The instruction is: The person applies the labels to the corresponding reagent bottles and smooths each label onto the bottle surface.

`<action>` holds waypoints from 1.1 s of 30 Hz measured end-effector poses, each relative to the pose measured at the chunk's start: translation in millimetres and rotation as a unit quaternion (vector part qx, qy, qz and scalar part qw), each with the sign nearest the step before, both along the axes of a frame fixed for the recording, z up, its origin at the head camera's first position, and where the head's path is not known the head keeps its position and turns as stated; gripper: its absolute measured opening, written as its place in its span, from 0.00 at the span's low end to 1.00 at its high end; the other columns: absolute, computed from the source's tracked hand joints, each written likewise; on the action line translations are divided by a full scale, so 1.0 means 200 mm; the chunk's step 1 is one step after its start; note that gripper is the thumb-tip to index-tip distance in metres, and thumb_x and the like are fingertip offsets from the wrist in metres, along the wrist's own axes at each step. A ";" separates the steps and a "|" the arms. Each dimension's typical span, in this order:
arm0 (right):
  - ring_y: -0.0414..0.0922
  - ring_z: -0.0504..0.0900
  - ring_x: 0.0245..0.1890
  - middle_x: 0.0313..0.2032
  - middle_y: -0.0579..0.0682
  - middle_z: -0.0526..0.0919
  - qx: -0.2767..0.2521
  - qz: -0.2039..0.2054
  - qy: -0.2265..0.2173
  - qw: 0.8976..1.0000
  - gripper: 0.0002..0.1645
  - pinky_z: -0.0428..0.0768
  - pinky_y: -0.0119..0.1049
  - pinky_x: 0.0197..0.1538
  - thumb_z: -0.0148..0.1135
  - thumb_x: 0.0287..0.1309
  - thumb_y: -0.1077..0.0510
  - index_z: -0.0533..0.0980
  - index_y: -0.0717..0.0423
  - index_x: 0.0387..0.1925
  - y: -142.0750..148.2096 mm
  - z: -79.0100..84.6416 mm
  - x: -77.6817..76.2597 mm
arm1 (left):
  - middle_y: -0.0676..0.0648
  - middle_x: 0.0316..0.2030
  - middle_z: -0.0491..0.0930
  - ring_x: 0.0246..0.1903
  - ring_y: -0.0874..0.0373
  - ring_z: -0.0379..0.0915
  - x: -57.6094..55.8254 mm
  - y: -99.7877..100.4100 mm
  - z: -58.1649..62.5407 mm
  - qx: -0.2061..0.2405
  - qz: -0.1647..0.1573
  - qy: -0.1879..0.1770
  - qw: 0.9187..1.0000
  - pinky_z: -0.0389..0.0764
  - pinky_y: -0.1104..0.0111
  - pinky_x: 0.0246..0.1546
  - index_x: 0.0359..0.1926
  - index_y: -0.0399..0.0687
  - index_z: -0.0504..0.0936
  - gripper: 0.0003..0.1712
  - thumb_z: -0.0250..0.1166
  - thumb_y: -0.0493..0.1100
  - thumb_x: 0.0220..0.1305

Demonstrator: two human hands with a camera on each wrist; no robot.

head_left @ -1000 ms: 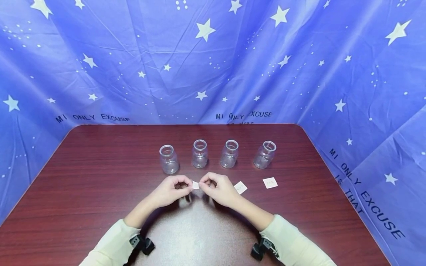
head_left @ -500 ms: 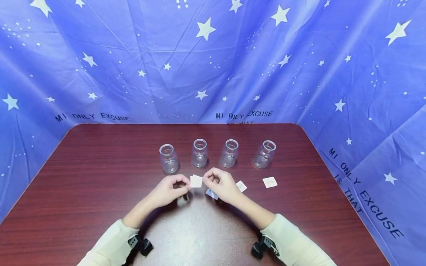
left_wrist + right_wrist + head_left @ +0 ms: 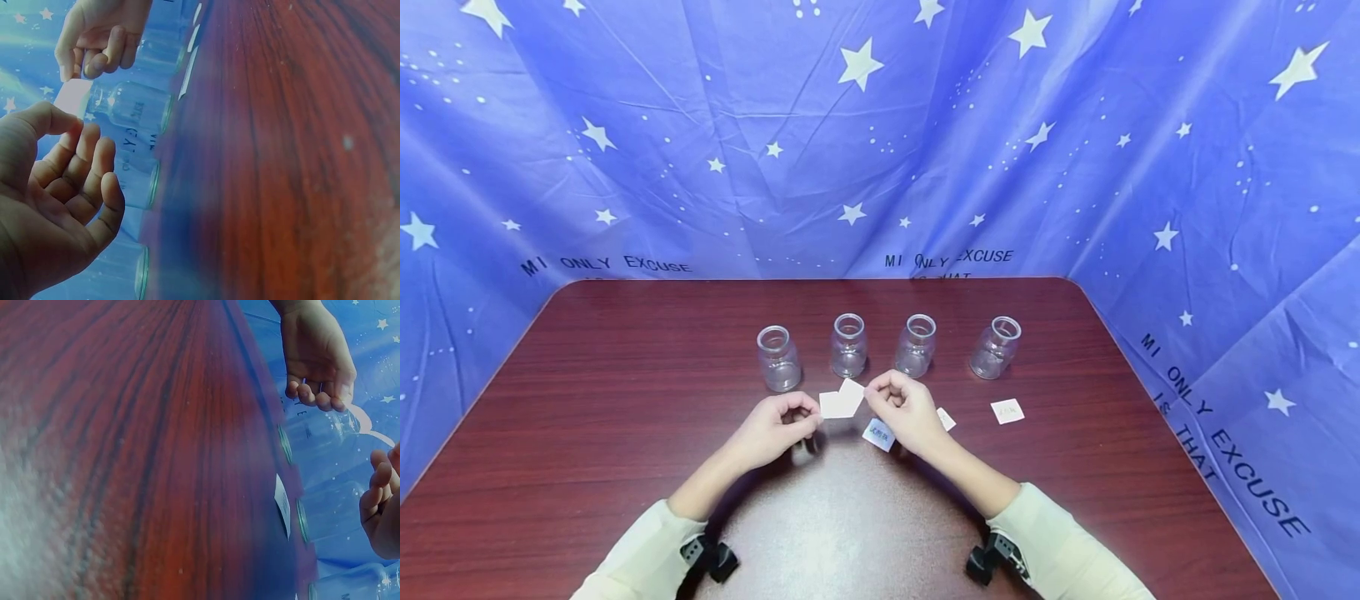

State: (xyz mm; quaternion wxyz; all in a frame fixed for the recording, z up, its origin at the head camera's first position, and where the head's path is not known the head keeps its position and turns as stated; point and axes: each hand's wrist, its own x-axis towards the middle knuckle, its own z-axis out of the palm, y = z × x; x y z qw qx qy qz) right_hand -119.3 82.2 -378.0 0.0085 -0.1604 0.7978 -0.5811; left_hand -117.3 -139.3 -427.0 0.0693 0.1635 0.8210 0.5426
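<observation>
Between thumb and fingertips my left hand (image 3: 771,429) pinches one edge of a white square paper label (image 3: 833,406). A second white piece (image 3: 852,393), joined to or overlapping the first, is pinched at its far edge by my right hand (image 3: 910,415). Seen from the right wrist, the white paper (image 3: 360,417) curves apart into two strips between the hands. The paper is held above the table, in front of a row of glass jars (image 3: 849,348). Below the right hand lies a label with dark writing (image 3: 878,435).
Several lidless clear jars stand upright in a row, from the left jar (image 3: 778,362) to the right jar (image 3: 996,350). On the dark red table (image 3: 625,400) lie a partly hidden label (image 3: 946,419) and another written label (image 3: 1007,411). A starry blue curtain (image 3: 805,108) hangs behind.
The hands have moved apart, and the white paper between them has spread into two offset pieces. My right hand has shifted slightly up and right, uncovering the written label below it.
</observation>
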 end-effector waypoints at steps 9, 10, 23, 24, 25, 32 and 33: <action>0.29 0.57 0.13 0.18 0.44 0.71 -0.033 -0.025 0.030 0.999 0.03 0.56 0.21 0.18 0.55 0.56 0.71 0.74 0.70 0.30 0.03 -0.02 -0.02 | 0.41 0.25 0.80 0.20 0.61 0.75 0.01 -0.05 0.00 -0.020 0.010 -0.031 0.999 0.76 0.71 0.23 0.34 0.36 0.79 0.07 0.61 0.38 0.59; 0.29 0.57 0.13 0.18 0.44 0.71 -0.033 -0.024 0.030 0.999 0.03 0.56 0.21 0.18 0.55 0.56 0.71 0.74 0.70 0.30 0.04 -0.02 -0.02 | 0.40 0.25 0.80 0.20 0.59 0.76 0.01 -0.06 0.00 -0.026 0.012 -0.041 0.999 0.76 0.70 0.22 0.34 0.36 0.79 0.07 0.61 0.38 0.60; 0.29 0.61 0.13 0.18 0.63 0.74 -0.027 -0.023 0.017 0.999 0.03 0.58 0.21 0.18 0.55 0.56 0.71 0.74 0.70 0.30 0.05 -0.04 -0.02 | 0.55 0.18 0.74 0.18 0.66 0.67 0.02 -0.15 -0.01 -0.178 0.075 -0.053 0.980 0.68 0.75 0.23 0.26 0.47 0.79 0.03 0.60 0.39 0.55; 0.28 0.61 0.13 0.19 0.66 0.74 -0.027 -0.022 0.015 0.999 0.03 0.58 0.21 0.18 0.55 0.57 0.71 0.74 0.70 0.30 0.05 -0.04 -0.02 | 0.56 0.17 0.73 0.18 0.66 0.67 0.02 -0.15 -0.01 -0.185 0.074 -0.052 0.978 0.68 0.75 0.24 0.26 0.47 0.78 0.03 0.60 0.39 0.55; 0.28 0.61 0.13 0.20 0.69 0.74 -0.026 -0.021 0.013 0.999 0.03 0.58 0.21 0.18 0.55 0.57 0.70 0.74 0.70 0.30 0.05 -0.04 -0.02 | 0.56 0.17 0.73 0.19 0.65 0.67 0.02 -0.15 -0.01 -0.194 0.073 -0.050 0.977 0.68 0.74 0.24 0.25 0.47 0.78 0.03 0.60 0.40 0.54; 0.28 0.62 0.13 0.22 0.70 0.76 -0.020 -0.017 0.004 1.000 0.04 0.59 0.21 0.19 0.55 0.57 0.69 0.75 0.70 0.31 0.06 -0.03 -0.01 | 0.57 0.16 0.73 0.20 0.64 0.66 0.05 -0.17 0.03 -0.241 0.074 -0.045 0.967 0.67 0.72 0.26 0.23 0.49 0.77 0.05 0.62 0.41 0.53; 0.28 0.62 0.14 0.22 0.70 0.76 -0.018 -0.017 0.005 1.000 0.04 0.59 0.20 0.19 0.55 0.57 0.69 0.75 0.70 0.31 0.06 -0.03 -0.01 | 0.57 0.16 0.73 0.20 0.64 0.66 0.05 -0.17 0.04 -0.245 0.072 -0.043 0.966 0.67 0.71 0.26 0.22 0.49 0.77 0.05 0.62 0.41 0.52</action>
